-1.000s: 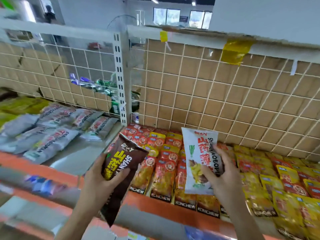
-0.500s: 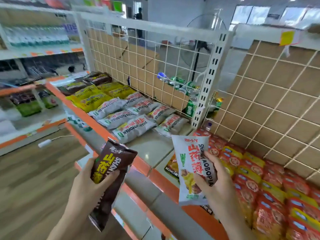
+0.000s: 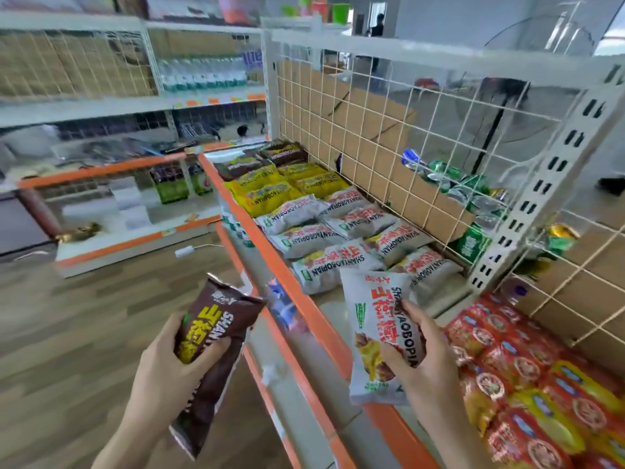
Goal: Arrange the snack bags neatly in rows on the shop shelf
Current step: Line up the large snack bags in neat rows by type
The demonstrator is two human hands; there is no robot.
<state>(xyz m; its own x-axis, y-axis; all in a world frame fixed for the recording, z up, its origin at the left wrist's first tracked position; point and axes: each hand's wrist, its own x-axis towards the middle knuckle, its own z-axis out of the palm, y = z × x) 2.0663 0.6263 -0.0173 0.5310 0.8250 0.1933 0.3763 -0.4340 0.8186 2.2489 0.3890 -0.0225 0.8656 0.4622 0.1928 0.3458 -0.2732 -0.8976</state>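
Observation:
My left hand grips a dark brown snack bag upright, out in front of the shelf's orange edge. My right hand holds a white snack bag with red lettering over the shelf's near end. On the shelf lie rows of white bags, then yellow bags, and brown bags at the far end. A bare strip of shelf shows just in front of the nearest white bags.
Red and yellow snack packs fill the section to the right, past a white slotted upright. A wire grid backed with cardboard closes the shelf's rear. A lower shelf sits beneath. Wooden floor and another shelving unit lie left.
The view has swung left from the red-and-yellow pack section to the section with white, yellow and brown bags. Both hands have kept hold of their bags.

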